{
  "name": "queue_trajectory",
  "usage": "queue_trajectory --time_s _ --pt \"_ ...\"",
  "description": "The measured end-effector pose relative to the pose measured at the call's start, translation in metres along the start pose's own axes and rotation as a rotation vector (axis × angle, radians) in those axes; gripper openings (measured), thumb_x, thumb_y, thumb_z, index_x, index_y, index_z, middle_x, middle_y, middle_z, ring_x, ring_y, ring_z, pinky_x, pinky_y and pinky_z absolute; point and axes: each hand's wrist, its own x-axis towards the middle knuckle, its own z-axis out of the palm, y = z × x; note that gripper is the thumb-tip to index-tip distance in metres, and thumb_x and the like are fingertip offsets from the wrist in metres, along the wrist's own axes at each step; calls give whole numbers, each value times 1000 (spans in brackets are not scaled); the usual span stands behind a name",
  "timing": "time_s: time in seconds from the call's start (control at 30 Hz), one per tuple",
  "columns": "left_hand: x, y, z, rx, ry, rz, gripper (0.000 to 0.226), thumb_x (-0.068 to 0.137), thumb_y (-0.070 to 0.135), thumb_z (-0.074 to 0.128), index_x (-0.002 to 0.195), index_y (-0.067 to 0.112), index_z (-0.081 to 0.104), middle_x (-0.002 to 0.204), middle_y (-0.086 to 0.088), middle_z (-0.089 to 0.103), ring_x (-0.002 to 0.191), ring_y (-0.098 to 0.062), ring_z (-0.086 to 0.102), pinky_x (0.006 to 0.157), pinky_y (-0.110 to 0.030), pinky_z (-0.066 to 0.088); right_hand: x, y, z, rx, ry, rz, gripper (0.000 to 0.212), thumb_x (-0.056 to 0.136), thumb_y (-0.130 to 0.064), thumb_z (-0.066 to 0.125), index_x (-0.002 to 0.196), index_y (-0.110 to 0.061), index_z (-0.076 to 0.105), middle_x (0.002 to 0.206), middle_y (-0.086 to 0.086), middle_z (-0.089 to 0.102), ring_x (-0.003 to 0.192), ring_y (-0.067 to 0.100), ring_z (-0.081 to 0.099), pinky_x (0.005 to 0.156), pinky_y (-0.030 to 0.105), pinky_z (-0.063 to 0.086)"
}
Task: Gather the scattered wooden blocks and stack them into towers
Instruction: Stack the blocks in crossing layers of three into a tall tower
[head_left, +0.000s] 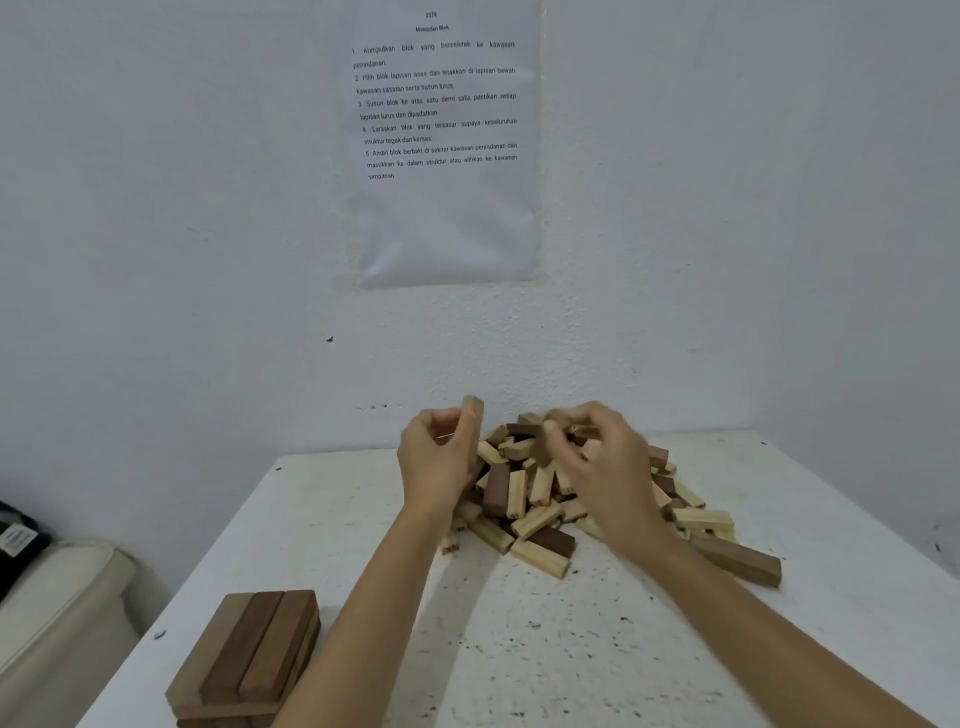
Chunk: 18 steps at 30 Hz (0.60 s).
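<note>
A heap of light and dark wooden blocks (540, 499) lies on the white table (571, 649) against the wall. My left hand (434, 462) grips an upright light block (472, 415) at the heap's left edge, lifted above the pile. My right hand (597, 457) reaches into the top of the heap with its fingers curled around a block (543, 441) there. A low tower (249, 660) of brown blocks, three side by side on its top layer, stands at the table's near left corner.
A long dark block (737, 558) lies at the heap's right end. A printed instruction sheet (441, 140) is taped to the wall above. A cream cushion (57, 597) and a dark object (21, 540) sit left of the table.
</note>
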Motion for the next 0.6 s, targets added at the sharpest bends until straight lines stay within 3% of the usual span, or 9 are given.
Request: queue_trajectory --time_s 0.07,0.13,0.2,0.27,0.33,0.5,0.6 --pt "1 7 4 -114 -53 -27 17 93 28 59 99 13 57 94 -6 70 85 -14 69 74 -27 57 14 -4 -14 182 92 164 10 91 -16 64 89 -19 54 90 5 69 82 15 66 70 20 52" --pt "1 16 10 -190 -135 -37 13 98 17 49 107 8 49 93 -9 69 76 -13 68 65 -20 56 32 -4 -28 308 136 284 11 95 -10 56 97 -17 48 88 10 67 75 20 67 65 28 55" --pt "1 24 18 -206 -186 -47 13 100 15 41 112 13 45 87 -5 64 63 -9 59 54 -15 49 51 3 -42 349 126 378 17 97 -2 47 107 -15 47 84 8 58 65 16 58 61 25 51" --pt "4 28 27 -208 -210 -53 16 101 23 42 117 20 44 82 -1 58 58 -5 50 50 -15 43 66 15 -57 217 27 425 24 95 1 47 113 -13 54 80 6 52 61 15 48 58 25 44" --pt "5 27 33 -190 -260 -39 23 100 32 46 122 26 45 82 2 57 56 -1 53 54 -15 43 75 30 -69 60 -138 405 23 93 -2 56 112 -15 61 80 7 48 63 16 47 58 25 42" --pt "6 18 36 -166 -361 -10 26 99 19 49 124 27 51 99 -3 71 80 -3 66 63 -10 49 83 64 -76 -194 -401 309 25 85 -15 73 109 -20 66 78 10 53 65 -2 57 70 20 44" --pt "9 16 35 -207 -344 -30 26 98 18 52 122 28 53 97 -2 73 80 -3 69 67 -13 50 87 77 -66 -275 -448 317 34 78 -27 80 109 -23 66 83 17 66 84 10 61 74 21 43"
